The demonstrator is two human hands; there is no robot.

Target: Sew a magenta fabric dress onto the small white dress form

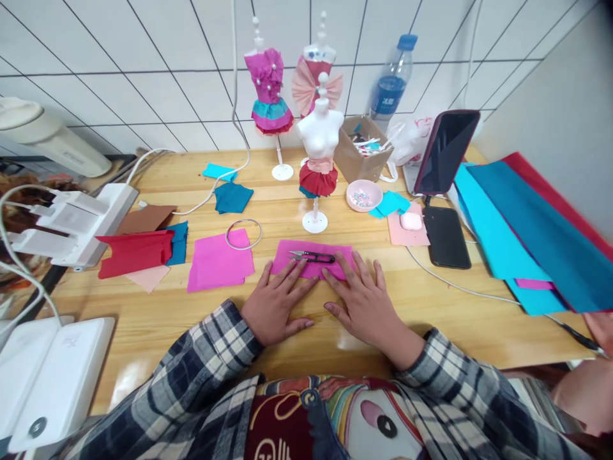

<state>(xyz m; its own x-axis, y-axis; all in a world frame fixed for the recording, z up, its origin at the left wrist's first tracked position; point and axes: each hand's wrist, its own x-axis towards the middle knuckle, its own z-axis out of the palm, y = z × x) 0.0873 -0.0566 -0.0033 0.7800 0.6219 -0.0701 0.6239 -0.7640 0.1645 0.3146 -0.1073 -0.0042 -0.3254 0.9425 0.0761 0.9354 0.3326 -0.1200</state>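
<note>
My left hand (278, 302) lies flat with its fingers spread, the tips on the lower left edge of a magenta paper piece (287, 250). Across from it, my right hand (364, 300) rests the same way on the lower right part of that piece. Both hands are open and hold nothing. Black thread snips (318, 257) lie on the magenta piece, blades to the left, just beyond my fingertips. Behind them stands a small white dress form (320, 134) in a red ruffled skirt (318, 181) with a pink waistband.
Two more dressed forms (269, 83) stand by the tiled wall. A metal ring (244, 234) lies on magenta sheets (215, 265). Right of centre are a bead bowl (364, 195), a cardboard box (359, 160), a propped phone (447, 153) and large coloured sheets (541, 217). A power strip (96, 223) sits left.
</note>
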